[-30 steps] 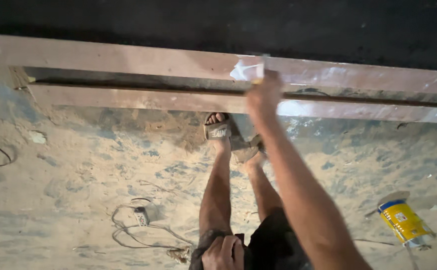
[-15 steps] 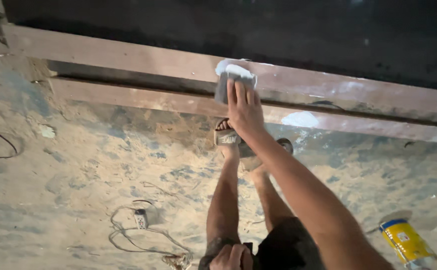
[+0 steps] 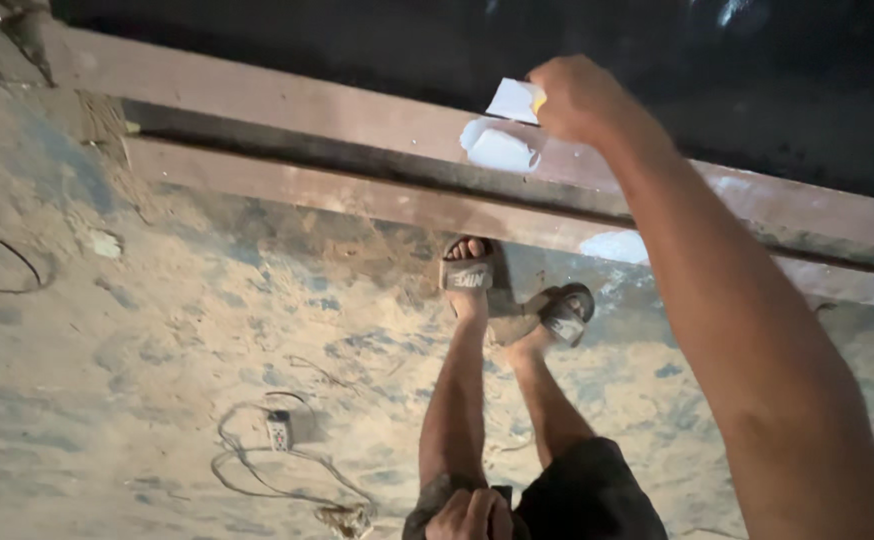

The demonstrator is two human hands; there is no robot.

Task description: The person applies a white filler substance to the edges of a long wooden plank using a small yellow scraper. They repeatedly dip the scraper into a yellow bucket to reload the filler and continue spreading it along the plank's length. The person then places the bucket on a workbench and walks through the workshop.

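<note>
A: White paper, folded, is what my right hand [image 3: 579, 98] is pinching. The sheet [image 3: 514, 100] sticks out from my closed fingers, just above the upper wooden beam [image 3: 257, 100].

B: And the pale patch under it?

A: A whitish smear [image 3: 499, 148] on that same beam, directly below the sheet; whether the two touch, I can't tell.

B: Your other hand?

A: My left hand [image 3: 472, 515] is well below the beam, curled at my knee. Whether it holds anything, I can't tell.

B: What else sits around the beam?

A: A second beam [image 3: 357, 195] runs just below it. Below that, my feet in dark sandals [image 3: 467, 272] stand on the sandy floor [image 3: 157, 330]. Farther down lies a tangled cord with a small plug block [image 3: 279, 430].
</note>
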